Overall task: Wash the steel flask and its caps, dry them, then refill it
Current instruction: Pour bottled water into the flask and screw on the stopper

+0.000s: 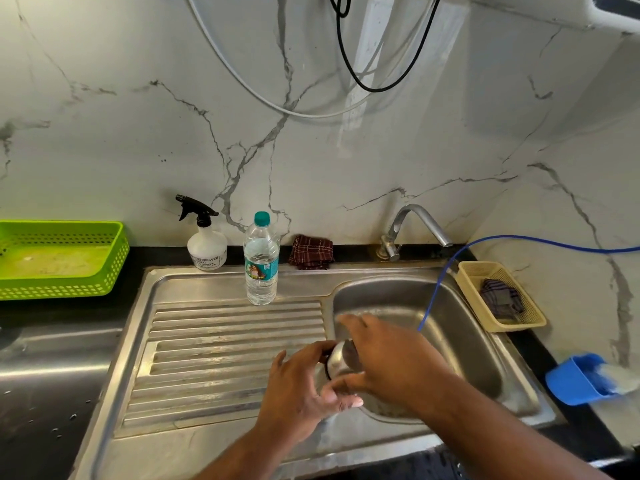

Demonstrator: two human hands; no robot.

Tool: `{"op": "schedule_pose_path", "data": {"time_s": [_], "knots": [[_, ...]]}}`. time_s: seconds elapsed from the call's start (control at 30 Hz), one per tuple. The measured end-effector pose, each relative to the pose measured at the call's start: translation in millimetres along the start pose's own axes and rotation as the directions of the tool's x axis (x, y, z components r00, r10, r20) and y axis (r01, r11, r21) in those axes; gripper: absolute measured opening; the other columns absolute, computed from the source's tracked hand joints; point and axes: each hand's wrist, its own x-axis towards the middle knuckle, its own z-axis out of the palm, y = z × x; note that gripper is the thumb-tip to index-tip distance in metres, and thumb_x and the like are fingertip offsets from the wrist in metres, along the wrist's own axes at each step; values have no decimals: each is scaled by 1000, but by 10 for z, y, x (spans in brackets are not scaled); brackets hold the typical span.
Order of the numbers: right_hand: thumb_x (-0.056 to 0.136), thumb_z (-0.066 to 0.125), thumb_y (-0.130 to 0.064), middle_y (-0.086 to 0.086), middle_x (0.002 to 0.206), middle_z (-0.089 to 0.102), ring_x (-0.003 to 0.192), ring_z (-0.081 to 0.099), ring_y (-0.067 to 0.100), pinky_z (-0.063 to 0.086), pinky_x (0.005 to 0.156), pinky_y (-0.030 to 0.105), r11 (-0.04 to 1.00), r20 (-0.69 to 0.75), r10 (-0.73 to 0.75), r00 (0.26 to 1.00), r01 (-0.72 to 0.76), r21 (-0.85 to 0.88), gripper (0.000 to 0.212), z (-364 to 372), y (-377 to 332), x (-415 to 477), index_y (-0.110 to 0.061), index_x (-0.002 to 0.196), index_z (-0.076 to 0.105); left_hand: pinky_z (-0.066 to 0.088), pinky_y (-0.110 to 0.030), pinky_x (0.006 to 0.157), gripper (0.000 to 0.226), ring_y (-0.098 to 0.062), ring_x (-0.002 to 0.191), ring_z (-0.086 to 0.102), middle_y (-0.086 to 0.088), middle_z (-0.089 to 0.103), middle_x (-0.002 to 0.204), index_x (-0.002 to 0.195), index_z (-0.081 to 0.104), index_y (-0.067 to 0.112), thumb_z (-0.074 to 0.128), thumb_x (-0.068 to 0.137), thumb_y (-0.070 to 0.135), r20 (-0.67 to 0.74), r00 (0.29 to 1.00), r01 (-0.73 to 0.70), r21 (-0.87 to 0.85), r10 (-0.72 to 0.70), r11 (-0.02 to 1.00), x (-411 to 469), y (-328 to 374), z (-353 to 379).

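Note:
A steel flask [337, 360] stands at the left rim of the sink basin [460, 327], seen from above, mostly hidden by both hands. My left hand [298, 393] curls round its body from the left. My right hand [388, 358] grips its top, fingers wrapped over the cap. A clear plastic water bottle [261, 261] with a teal cap stands upright at the back of the ribbed drainboard [214, 358]. The tap [415, 226] gives no visible water.
A white spray bottle [206, 245] and a folded maroon checked cloth [311, 252] sit by the wall. A green basket [59, 258] is at left. A beige basket [498, 296] with a dark cloth and a blue holder [578, 379] lie right. A blue hose [450, 268] drops into the basin.

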Motion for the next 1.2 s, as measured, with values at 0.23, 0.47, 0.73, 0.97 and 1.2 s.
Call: {"op": "schedule_pose_path", "data": {"time_s": [0.23, 0.47, 0.73, 0.97, 1.2], "knots": [[92, 66, -52, -9, 121, 63, 114, 60, 14, 55, 86, 37, 983, -59, -173, 983, 168, -80, 79, -84, 42, -43, -42, 154, 18, 32, -41, 116, 81, 12, 110, 55, 33, 62, 117, 126, 47, 47, 67, 59, 88, 2, 1000, -24, 79, 24, 997, 11, -38, 73], [82, 81, -41, -15, 134, 52, 119, 50, 4, 52, 98, 32, 965, 29, -257, 966, 259, -53, 73, -123, 177, 9, -45, 143, 41, 33, -40, 114, 91, 14, 107, 48, 35, 58, 120, 131, 47, 46, 62, 55, 94, 4, 1000, -19, 85, 19, 996, 17, 0, 49], [81, 80, -49, -13, 133, 57, 117, 58, 11, 54, 94, 33, 972, -20, -208, 978, 205, -114, 83, -98, 283, -13, -40, 149, 33, 39, -30, 106, 82, 20, 103, 48, 33, 62, 113, 123, 49, 46, 70, 56, 89, -19, 998, -54, 75, 56, 996, 44, -26, 75], [86, 62, -68, -13, 111, 55, 95, 54, 9, 48, 74, 28, 935, 28, -347, 938, 348, -66, 56, -21, 284, 98, -33, 128, 51, 50, -35, 92, 71, -2, 107, 53, 22, 55, 111, 117, 51, 49, 82, 53, 47, 144, 989, -26, -117, 42, 993, 227, -35, 91], [88, 29, -84, -2, 95, 71, 87, 68, 22, 38, 66, 35, 991, -202, 131, 971, -133, 6, 58, 234, -40, 32, -27, 98, 37, 51, -19, 59, 47, 1, 69, 65, 12, 76, 83, 94, 66, 30, 85, 59, 4, 112, 989, 126, -339, -93, 932, 184, 84, 253]]}}
